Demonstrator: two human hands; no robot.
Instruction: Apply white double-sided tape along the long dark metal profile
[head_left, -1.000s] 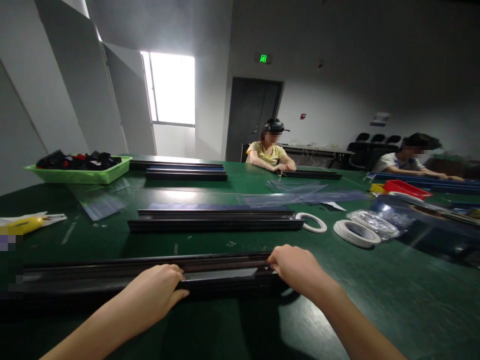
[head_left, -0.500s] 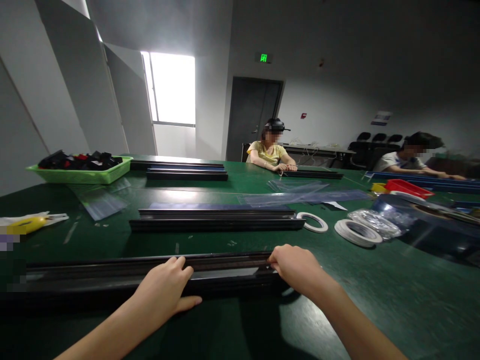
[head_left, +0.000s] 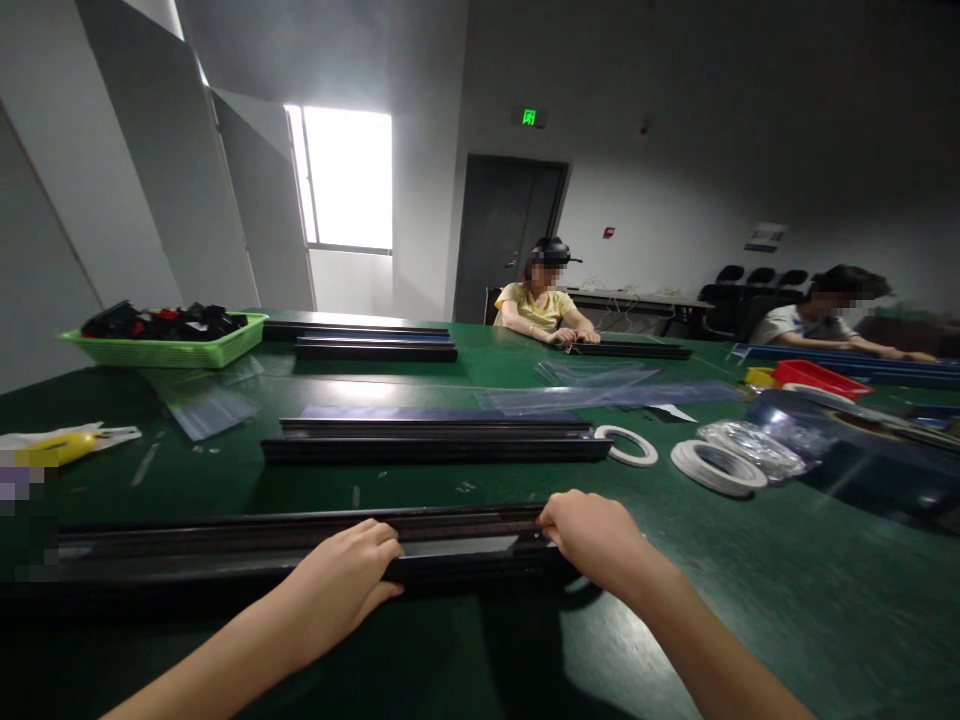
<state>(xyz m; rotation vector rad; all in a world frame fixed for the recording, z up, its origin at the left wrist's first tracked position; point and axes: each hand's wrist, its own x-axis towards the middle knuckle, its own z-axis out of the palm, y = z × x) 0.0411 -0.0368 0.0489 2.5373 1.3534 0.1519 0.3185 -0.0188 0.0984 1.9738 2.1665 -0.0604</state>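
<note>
Shifting right along the black rail (head_left: 262,540), the left hand (head_left: 352,580) now pinches its near edge, leaving less rail before the right hand (head_left: 592,535), pinching the rail's right end, on the tabletop (head_left: 787,580).

The long front bar (head_left: 465,576) was black. The table (head_left: 750,580) was dark green and the basket (head_left: 172,352) was light green. The tape rings (head_left: 694,480) were white, and the tray (head_left: 821,379) was red.
</note>
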